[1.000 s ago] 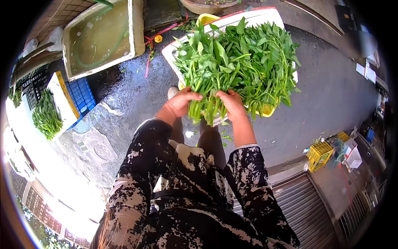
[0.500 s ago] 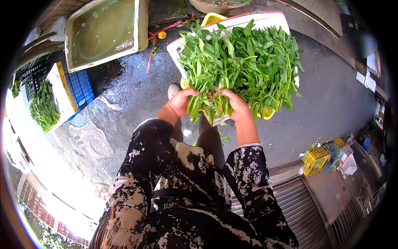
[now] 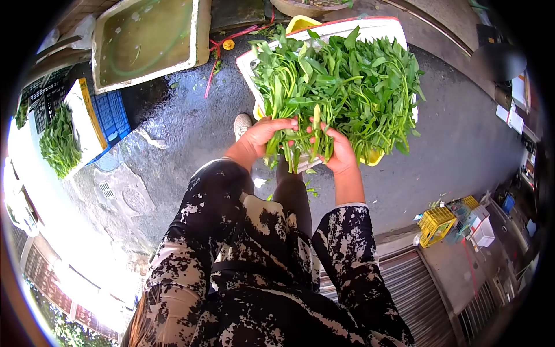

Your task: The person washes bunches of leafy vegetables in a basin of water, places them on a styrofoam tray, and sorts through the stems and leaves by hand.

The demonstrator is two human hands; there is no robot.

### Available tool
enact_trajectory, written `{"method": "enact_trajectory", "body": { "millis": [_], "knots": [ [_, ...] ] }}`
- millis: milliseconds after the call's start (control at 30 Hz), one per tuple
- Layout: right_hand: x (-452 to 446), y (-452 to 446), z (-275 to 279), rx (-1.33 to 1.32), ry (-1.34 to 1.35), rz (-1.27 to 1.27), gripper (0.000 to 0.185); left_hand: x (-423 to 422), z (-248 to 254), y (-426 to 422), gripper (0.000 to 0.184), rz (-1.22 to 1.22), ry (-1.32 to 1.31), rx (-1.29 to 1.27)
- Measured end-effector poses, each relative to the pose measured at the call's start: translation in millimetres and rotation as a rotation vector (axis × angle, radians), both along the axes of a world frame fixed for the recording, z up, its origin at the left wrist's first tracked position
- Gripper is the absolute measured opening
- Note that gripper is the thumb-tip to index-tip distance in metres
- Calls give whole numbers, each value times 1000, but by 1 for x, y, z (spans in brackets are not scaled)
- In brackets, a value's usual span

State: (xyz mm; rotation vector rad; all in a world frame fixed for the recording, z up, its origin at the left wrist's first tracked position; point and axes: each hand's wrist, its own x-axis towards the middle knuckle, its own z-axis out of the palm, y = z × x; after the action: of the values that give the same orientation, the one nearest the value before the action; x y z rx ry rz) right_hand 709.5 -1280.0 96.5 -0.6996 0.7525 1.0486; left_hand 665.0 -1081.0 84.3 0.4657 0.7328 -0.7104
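A thick heap of water spinach point(image 3: 370, 87), with long leaves and pale green stems, covers a white foam box point(image 3: 378, 26) in front of me. My left hand point(image 3: 267, 134) is wrapped round the stem ends at the near left of the heap, its thumb laid across them. Close beside it, my right hand point(image 3: 337, 144) grips the neighbouring stems, thumb on top. Cut stem ends hang down between and below both hands. Leaves hide most of my fingers.
A stone water trough point(image 3: 199, 34) stands at upper left. Left of me, a blue crate point(image 3: 113, 115) adjoins a white box with more greens point(image 3: 60, 141). Yellow basket parts point(image 3: 302, 23) show around the foam box. A yellow crate point(image 3: 436, 225) sits at lower right.
My left thumb has moved right across the stems, and my right hand has shifted slightly right and down. The stems between my hands have been rearranged. The view has shifted a little.
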Motion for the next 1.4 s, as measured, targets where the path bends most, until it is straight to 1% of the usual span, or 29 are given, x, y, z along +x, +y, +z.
{"method": "enact_trajectory", "body": {
  "millis": [33,67,167,233,300,333,367,433,467,500,567,600,633,700,767,800,833,900,967,1000,1033,1100,1133,1167,1233,1267,1300,1367,1400],
  "knots": [
    [-1,3,2,-117,-28,25,27,2,3,-2,36,-7,3,11],
    [-4,2,0,-137,-41,34,22,2,-1,-6,33,2,37,37],
    [-10,-3,-11,-164,-50,60,24,3,-5,-12,34,-7,-10,76],
    [-10,3,-5,-161,-15,25,22,2,-11,-16,33,10,-9,58],
    [-6,7,3,-106,-21,-87,23,1,-15,-21,33,35,58,8],
    [-9,11,5,-194,-73,-139,29,0,-17,-24,33,84,56,-11],
    [-13,15,4,-194,-72,-138,29,0,-20,-26,33,85,57,-11],
    [-22,19,4,-1010,-410,-52,34,-1,-20,-28,32,76,45,-42],
    [-29,18,7,-1137,-738,-1,33,-2,-20,-30,32,86,75,-23],
    [-31,18,17,-1139,-739,1,33,-3,-19,-31,32,87,75,-25],
    [-30,19,34,-1362,-1287,421,27,-2,-18,-33,32,98,118,-16],
    [-25,20,32,-1302,-1379,559,22,-2,-18,-34,32,96,116,-17],
    [-23,24,29,-1303,-1380,555,22,-3,-17,-34,28,114,123,5],
    [-19,35,20,-1575,-1405,852,22,0,-17,-34,25,136,125,34],
    [-17,35,13,-1537,-1387,855,20,0,-17,-36,37,100,136,114],
    [-16,34,16,-1486,-1370,829,20,0,-17,-36,49,109,105,72],
    [-15,34,18,-1438,-1353,804,19,0,-18,-36,49,107,103,72],
    [-25,29,24,-1465,-1382,774,17,1,-17,-39,55,144,87,-67],
    [-34,25,29,-1204,-1256,436,15,4,-12,-46,51,165,135,-5],
    [-36,25,31,-1136,-1375,370,11,7,-9,-48,48,188,184,65],
    [-39,23,33,-1136,-1375,369,11,10,-6,-50,48,187,184,65],
    [-48,22,38,-1149,-1456,461,9,14,-3,-56,37,114,195,215],
    [-52,21,38,-1092,-1438,508,8,15,-5,-54,37,34,156,212],
    [-54,20,39,-1100,-1435,505,8,18,-7,-56,37,26,155,209],
    [-56,24,45,-1142,-1573,615,5,23,-7,-60,36,-30,174,196],
    [-61,25,53,-1190,-1581,699,4,26,-8,-60,31,-138,231,337],
    [-70,26,60,-1195,-1574,696,4,25,-12,-62,31,-146,231,337],
    [-88,24,75,-1054,-1619,740,4,23,-23,-64,30,40,174,156],
    [-99,16,81,-1063,-1616,738,4,24,-16,-60,30,48,190,55]
  ]
}}
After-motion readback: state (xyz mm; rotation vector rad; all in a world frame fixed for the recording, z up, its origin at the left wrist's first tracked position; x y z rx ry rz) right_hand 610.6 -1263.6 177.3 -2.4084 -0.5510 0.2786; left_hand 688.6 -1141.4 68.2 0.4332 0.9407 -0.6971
